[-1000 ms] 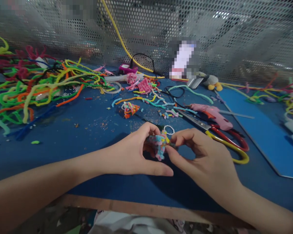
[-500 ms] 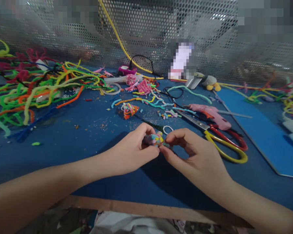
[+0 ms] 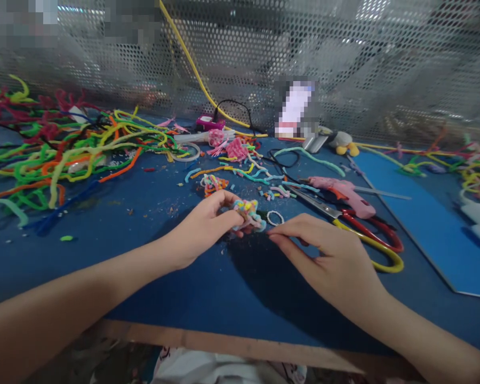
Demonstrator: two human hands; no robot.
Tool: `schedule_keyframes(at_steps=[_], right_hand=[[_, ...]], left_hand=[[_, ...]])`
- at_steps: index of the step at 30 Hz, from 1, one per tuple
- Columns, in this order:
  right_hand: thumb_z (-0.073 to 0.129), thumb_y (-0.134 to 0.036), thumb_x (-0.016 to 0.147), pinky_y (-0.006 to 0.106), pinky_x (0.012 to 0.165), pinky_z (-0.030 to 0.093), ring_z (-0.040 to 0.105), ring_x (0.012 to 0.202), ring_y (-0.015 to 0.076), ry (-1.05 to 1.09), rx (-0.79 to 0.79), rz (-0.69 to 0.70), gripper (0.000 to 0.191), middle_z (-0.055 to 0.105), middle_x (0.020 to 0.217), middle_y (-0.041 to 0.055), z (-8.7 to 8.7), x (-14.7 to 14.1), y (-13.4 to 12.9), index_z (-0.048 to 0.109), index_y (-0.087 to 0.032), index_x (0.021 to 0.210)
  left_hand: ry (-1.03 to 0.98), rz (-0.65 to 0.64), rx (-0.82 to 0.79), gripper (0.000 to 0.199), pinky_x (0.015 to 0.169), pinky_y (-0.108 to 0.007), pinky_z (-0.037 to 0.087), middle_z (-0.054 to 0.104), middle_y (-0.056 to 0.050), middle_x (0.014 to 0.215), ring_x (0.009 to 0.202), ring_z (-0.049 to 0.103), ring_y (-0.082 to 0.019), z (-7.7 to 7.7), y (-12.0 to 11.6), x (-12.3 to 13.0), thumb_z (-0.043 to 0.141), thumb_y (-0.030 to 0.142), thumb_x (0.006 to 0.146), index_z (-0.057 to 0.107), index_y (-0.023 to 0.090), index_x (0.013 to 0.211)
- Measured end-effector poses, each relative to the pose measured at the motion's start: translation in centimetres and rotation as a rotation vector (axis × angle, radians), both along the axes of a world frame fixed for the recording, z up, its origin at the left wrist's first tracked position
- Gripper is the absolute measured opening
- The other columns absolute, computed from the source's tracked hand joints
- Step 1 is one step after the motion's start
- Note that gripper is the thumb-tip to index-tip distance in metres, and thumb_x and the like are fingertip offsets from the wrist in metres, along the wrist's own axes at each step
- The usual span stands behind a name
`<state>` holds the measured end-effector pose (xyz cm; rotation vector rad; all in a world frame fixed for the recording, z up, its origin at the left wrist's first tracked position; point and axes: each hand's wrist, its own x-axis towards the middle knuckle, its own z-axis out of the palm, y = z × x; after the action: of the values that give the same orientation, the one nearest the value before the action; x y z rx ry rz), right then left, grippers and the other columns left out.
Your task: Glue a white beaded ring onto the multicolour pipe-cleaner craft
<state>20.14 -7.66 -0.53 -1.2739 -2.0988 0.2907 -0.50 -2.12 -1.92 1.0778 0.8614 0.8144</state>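
Observation:
A small multicoloured piece that looks made of pipe cleaner [image 3: 248,210] is held between the thumb and fingers of my left hand [image 3: 200,229], above the table. Just to its right, my right hand [image 3: 332,256] is closed in a pinch, thumb against forefinger; whatever it holds, if anything, is too small to name. Behind the gap between the hands lies a ring of white beads [image 3: 276,224]. A similar orange and multicoloured piece [image 3: 216,184] rests on the table beyond my left hand. Scissors [image 3: 398,262] with red and yellow handles lie past my right hand.
Pipe cleaners [image 3: 100,144] in many colours are heaped at the left. A pink glue gun [image 3: 350,194] lies beside the scissors. Short cut bits [image 3: 280,191] scatter mid-table. At the right is a blue board [image 3: 432,229]; a lit phone screen [image 3: 294,109] leans on the perforated metal wall [image 3: 240,58].
My left hand has moved up and away with the multicoloured piece, turning it to show more. My right fingers have come off it and closed into a pinch, slightly apart.

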Motion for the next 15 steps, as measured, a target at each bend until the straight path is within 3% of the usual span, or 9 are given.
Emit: schedule_keyframes(at_steps=[5,8,10,12,14,15], right_hand=[[0.061,-0.021,0.091,0.039,0.079,0.055,0.068,0.088,0.0229,0.185,0.075,0.055,0.01,0.071,0.087,0.0055,1.1,1.4,0.1,0.069,-0.026,0.09],[0.061,-0.033,0.09,0.048,0.094,0.051,0.066,0.104,0.0268,0.54,-0.014,0.162,0.013,0.068,0.09,0.004,1.6,2.5,0.4,0.06,-0.027,0.079],[0.057,-0.041,0.091,0.05,0.093,0.052,0.068,0.084,0.0239,0.787,-0.196,0.204,0.022,0.062,0.075,0.0004,2.1,3.4,0.7,0.05,-0.027,0.075],[0.049,-0.044,0.095,0.046,0.075,0.056,0.052,0.045,0.0169,0.84,-0.335,0.17,0.024,0.043,0.052,-0.0069,2.7,4.3,1.1,0.044,-0.028,0.077],[0.043,-0.042,0.098,0.036,0.051,0.048,0.029,0.031,0.0131,0.626,-0.275,0.077,0.024,0.027,0.043,-0.0107,3.0,5.3,1.8,0.046,-0.028,0.079],[0.044,-0.042,0.098,0.033,0.045,0.042,0.028,0.031,0.013,0.454,-0.179,0.028,0.025,0.028,0.042,-0.01,3.0,5.8,2.2,0.048,-0.028,0.078]], left_hand=[[-0.055,0.094,-0.078,0.012,0.08,-0.028,0.054,0.071,-0.005,0.09,0.082,0.068,-0.015,-0.1,1.0,-0.6,0.061,0.014,0.077,0.057,0.016,0.088],[-0.074,0.128,-0.093,0.01,0.081,-0.027,0.054,0.071,-0.006,0.093,0.082,0.069,-0.014,-0.3,1.5,-0.9,0.061,0.014,0.077,0.06,0.015,0.087],[-0.085,0.15,-0.093,0.01,0.081,-0.027,0.055,0.072,-0.006,0.094,0.082,0.069,-0.014,-0.4,1.8,-1.0,0.061,0.014,0.077,0.061,0.015,0.087],[-0.096,0.176,-0.089,0.008,0.081,-0.026,0.055,0.072,-0.006,0.094,0.081,0.069,-0.013,-0.4,2.0,-1.1,0.061,0.014,0.077,0.062,0.015,0.085],[-0.1,0.194,-0.077,0.006,0.081,-0.025,0.054,0.073,-0.006,0.095,0.081,0.069,-0.013,-0.4,2.1,-1.2,0.062,0.014,0.078,0.062,0.015,0.084],[-0.1,0.196,-0.065,0.006,0.081,-0.026,0.054,0.073,-0.007,0.096,0.08,0.069,-0.013,-0.4,2.1,-1.2,0.062,0.015,0.078,0.062,0.015,0.084]])
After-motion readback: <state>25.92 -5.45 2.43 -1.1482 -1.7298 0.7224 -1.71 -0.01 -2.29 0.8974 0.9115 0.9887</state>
